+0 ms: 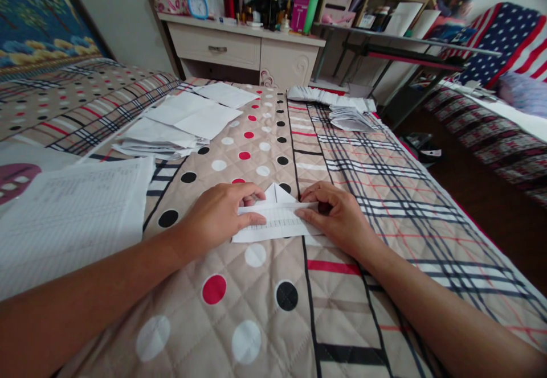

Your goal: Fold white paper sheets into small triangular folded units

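A partly folded sheet of paper (277, 227) lies on the patterned bedspread in front of me. Its far side comes to a triangular point, and a printed strip runs along the near flap. My left hand (226, 213) grips the left end, thumb on top and fingers curled at the far edge. At the right end, my right hand (335, 210) pinches the paper the same way. The undersides of the fingers are partly hidden.
Loose white sheets (183, 119) are piled at the back left. A stack of printed paper (85, 213) lies by my left forearm. Folded papers (350, 117) sit at the back right, beside a long white row (329, 98). A dresser (217, 39) stands beyond the bed.
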`<state>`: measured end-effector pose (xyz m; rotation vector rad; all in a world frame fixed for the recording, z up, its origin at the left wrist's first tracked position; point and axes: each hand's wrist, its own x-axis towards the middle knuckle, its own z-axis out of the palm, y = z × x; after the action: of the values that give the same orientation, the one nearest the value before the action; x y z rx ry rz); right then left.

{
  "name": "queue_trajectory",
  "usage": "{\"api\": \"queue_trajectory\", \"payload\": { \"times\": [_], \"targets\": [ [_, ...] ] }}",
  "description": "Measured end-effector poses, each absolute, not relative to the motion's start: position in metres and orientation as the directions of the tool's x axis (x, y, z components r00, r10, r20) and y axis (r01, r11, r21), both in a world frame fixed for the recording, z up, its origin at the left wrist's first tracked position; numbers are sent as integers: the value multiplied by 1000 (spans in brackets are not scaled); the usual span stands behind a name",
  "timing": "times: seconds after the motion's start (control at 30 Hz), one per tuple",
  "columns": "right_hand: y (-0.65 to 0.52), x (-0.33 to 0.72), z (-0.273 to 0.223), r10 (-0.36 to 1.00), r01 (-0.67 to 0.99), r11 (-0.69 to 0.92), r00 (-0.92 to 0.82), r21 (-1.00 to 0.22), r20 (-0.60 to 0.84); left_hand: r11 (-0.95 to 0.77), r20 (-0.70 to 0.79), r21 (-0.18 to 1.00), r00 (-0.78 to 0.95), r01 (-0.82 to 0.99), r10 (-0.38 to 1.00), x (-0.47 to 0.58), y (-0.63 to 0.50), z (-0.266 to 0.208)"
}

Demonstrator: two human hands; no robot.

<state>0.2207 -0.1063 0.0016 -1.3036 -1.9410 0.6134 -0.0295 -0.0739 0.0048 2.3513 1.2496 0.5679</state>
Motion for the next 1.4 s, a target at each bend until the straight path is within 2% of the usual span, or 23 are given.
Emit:
{"api": "queue_trajectory", "payload": {
  "times": [0.33,0.7,0.9,1.1,1.27,1.4],
  "targets": [
    [-106,225,2,949,677,314,-199,-665,246,-388,-124,559,537,733,834,-43,-60,21],
    [-105,228,7,979,798,196,-129,-570,156,-327,-152,610,513,721,845,-43,-59,20],
    [-108,225,6,971,808,218,-123,-548,205,-338,-148,646,546,685,824,-43,-54,16],
    [-110,224,2,965,811,224,-105,-540,242,-345,-194,620,564,704,803,-41,-52,21],
    [-108,225,0,978,812,127,-8,-570,208,-328,-248,682,628,653,737,-43,-51,24],
    [-104,227,-5,980,758,124,8,-641,200,-341,-255,720,687,605,681,-48,-51,25]
  ]
}}
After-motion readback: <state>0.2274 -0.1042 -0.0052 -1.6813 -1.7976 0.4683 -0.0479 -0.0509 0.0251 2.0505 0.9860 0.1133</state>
